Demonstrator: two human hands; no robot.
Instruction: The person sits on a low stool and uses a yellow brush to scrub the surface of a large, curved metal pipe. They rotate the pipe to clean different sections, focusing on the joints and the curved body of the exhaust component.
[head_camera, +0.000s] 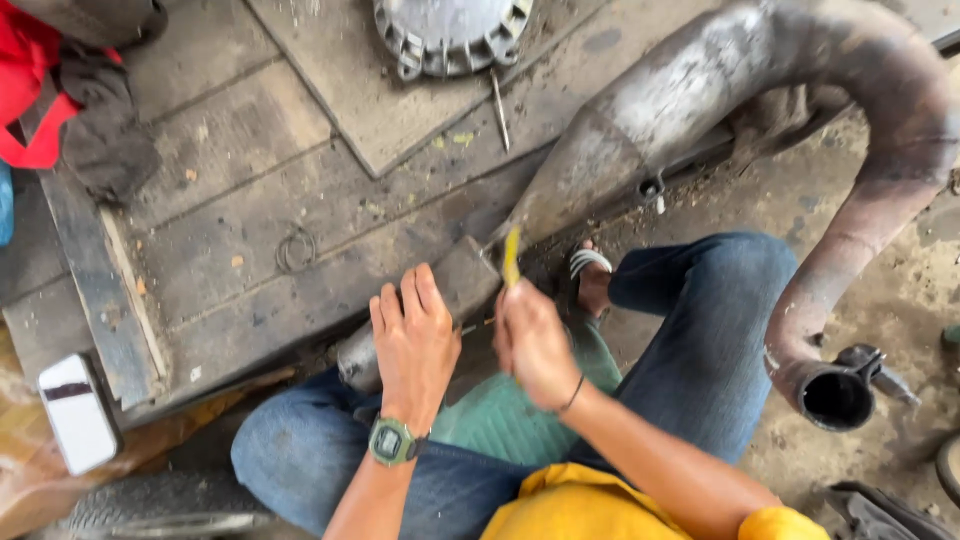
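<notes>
Left hand (413, 335): fingers spreading flat, pressing on the exhaust pipe (690, 90) end.
Right hand (532, 342): pinching a yellow-handled tool (511, 256), pointing toward 12 o'clock.

left hand (413, 335) flat, right hand (535, 345) seemingly clenched

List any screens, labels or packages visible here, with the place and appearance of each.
Phone: lies at lower left on the floor edge, a white rounded rectangle with a dark band.
Wristwatch: on the left hand's wrist, green case, small dark square screen.
No packages or signs show.
</notes>
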